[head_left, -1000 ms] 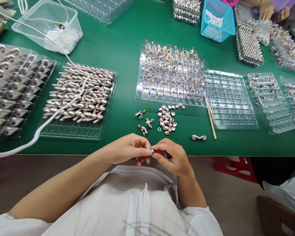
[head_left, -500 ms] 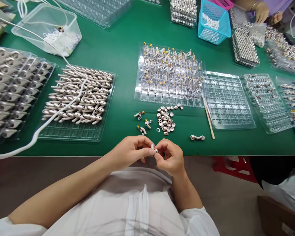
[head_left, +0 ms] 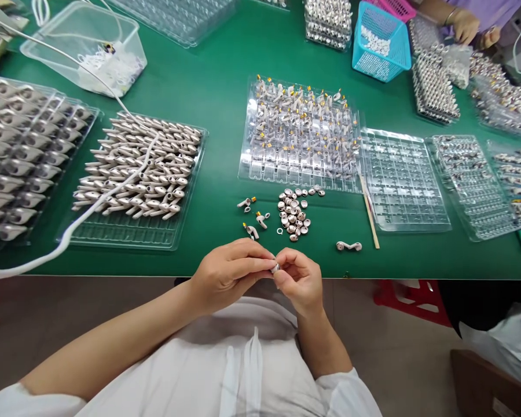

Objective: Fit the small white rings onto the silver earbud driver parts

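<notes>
At the table's front edge, my left hand (head_left: pixel 228 271) and my right hand (head_left: pixel 300 281) meet, both pinching one small silvery earbud part (head_left: pixel 275 267). Fingertips cover most of it, so its exact shape is hidden. Just beyond them on the green table lies a loose heap of small silvery earbud caps (head_left: pixel 294 215). To its left are several earbud pieces with yellow tips, one of them a curved earbud piece (head_left: pixel 261 220), and a thin white ring (head_left: pixel 279 231). Right of my hands rests a longer silvery earbud piece (head_left: pixel 348 246).
Beyond the heap stands a clear tray (head_left: pixel 254 169) of yellow-tipped earbud parts. A wooden stick (head_left: pixel 371 217) lies beside an unfilled clear tray (head_left: pixel 410 179). A white cable (head_left: pixel 99 202) crosses the left tray (head_left: pixel 121 234) of earbud shells. A co-worker's hand (head_left: pixel 465 26) is at the far right.
My left fingers have straightened and closed over the earbud part, covering the white piece that stuck up between them. My right hand keeps its pinch. The view has shifted slightly.
</notes>
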The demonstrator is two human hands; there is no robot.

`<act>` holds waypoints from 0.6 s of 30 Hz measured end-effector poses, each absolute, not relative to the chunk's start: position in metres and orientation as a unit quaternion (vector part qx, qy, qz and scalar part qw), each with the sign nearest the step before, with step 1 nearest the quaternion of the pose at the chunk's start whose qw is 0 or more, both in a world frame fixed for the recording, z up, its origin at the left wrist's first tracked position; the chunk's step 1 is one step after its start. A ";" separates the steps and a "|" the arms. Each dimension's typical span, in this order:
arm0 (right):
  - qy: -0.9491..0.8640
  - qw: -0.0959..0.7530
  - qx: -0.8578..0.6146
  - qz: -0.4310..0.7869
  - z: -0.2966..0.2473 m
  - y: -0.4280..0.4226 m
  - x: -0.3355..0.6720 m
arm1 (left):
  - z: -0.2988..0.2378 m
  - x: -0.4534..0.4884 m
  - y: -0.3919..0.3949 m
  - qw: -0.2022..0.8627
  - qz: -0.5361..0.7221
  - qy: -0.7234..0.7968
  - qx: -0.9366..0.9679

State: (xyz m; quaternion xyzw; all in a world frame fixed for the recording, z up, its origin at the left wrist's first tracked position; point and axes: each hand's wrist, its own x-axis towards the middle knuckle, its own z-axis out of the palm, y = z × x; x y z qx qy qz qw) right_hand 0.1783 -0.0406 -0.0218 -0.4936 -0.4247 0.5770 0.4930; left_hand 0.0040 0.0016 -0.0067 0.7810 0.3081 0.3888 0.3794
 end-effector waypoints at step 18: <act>-0.386 0.518 -0.457 0.611 -0.035 -0.046 0.187 | -0.006 0.003 0.003 0.308 0.387 0.303 0.815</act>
